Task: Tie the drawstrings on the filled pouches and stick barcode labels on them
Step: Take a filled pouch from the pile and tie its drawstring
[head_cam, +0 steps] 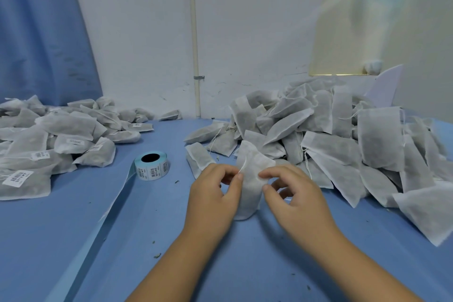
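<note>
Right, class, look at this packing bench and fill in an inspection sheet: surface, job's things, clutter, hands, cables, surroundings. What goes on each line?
Surface: blue table, with scattered specks on it.
Job's things: pouch upright between the hands, its drawstring loose at the top; label roll to its left; labelled pile far left; right pile with no labels visible.
Clutter: backing strip trailing from the roll toward the near edge; dark crumbs.
Grippers: left hand pinches the drawstring; right hand pinches the pouch's upper edge.
Cables: nothing seen.
Surroundings: blue curtain on the left; white wall with a vertical pipe behind.
</note>
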`<action>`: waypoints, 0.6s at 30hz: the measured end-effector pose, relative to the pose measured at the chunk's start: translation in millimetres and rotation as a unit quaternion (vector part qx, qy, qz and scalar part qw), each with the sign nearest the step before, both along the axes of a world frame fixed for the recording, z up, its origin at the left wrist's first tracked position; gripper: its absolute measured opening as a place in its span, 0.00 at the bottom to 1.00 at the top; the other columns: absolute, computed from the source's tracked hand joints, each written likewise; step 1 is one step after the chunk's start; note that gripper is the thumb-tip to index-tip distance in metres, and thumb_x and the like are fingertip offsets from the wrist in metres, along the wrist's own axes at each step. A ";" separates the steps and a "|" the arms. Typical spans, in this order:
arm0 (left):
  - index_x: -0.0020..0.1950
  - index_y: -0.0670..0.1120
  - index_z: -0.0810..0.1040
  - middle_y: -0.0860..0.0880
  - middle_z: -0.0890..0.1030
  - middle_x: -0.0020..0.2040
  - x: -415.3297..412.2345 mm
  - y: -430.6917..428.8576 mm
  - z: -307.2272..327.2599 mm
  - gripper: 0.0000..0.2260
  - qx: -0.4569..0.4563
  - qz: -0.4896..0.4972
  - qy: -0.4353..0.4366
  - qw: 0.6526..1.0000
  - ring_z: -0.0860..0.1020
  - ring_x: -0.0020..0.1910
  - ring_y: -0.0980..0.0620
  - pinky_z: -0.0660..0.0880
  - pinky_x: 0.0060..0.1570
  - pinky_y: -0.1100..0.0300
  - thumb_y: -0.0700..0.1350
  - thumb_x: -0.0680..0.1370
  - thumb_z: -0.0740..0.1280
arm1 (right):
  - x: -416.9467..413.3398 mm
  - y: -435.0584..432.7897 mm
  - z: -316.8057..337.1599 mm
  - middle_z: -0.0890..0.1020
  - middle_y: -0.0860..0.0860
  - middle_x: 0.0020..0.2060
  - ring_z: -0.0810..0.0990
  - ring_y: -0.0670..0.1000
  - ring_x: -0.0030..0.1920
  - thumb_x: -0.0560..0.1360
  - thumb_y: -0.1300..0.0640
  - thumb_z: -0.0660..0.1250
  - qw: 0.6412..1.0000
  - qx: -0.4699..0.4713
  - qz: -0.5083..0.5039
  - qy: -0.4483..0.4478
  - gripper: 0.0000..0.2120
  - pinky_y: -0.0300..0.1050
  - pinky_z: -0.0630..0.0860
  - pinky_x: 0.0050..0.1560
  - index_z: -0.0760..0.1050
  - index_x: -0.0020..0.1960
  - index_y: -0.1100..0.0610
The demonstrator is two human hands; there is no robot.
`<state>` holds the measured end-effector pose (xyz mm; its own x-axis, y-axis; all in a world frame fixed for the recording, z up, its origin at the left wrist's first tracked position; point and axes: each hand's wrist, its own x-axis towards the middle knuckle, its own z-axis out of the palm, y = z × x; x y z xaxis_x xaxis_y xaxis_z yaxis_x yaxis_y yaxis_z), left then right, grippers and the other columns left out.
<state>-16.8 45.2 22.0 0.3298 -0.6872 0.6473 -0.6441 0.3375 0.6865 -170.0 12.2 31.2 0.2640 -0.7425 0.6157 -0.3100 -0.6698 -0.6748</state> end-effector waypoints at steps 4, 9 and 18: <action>0.43 0.49 0.81 0.58 0.79 0.40 -5.2 3.3 1.4 0.04 -0.026 0.008 -0.042 0.999 0.76 0.44 0.62 0.68 0.44 0.73 0.41 0.76 0.71 | -1.5 -1.6 1.9 0.78 0.37 0.44 0.78 0.42 0.39 0.74 0.59 0.70 0.999 0.034 -0.016 -0.032 0.09 0.28 0.70 0.40 0.80 0.43 0.44; 0.43 0.45 0.82 0.52 0.79 0.41 -14.5 8.0 5.6 0.05 -0.091 -0.002 -0.122 0.988 0.78 0.40 0.52 0.75 0.42 0.56 0.44 0.76 0.69 | 1.9 5.0 5.6 0.81 0.39 0.41 0.79 0.41 0.36 0.74 0.52 0.69 0.995 0.075 0.008 -0.062 0.05 0.29 0.70 0.39 0.81 0.40 0.44; 0.46 0.49 0.86 0.50 0.77 0.44 -16.1 6.0 3.1 0.05 -0.072 -0.025 -0.225 0.971 0.76 0.41 0.47 0.74 0.40 0.45 0.41 0.73 0.71 | 1.9 11.2 12.8 0.85 0.45 0.38 0.83 0.43 0.41 0.76 0.57 0.67 0.977 0.179 0.059 -0.102 0.10 0.47 0.80 0.50 0.83 0.40 0.46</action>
<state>-32.9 51.2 25.0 -0.0397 -0.5872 0.8085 -0.8483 0.4474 0.2834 -168.0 23.4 44.0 0.2601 -0.8919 0.3699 -0.0800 -0.4016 -0.9123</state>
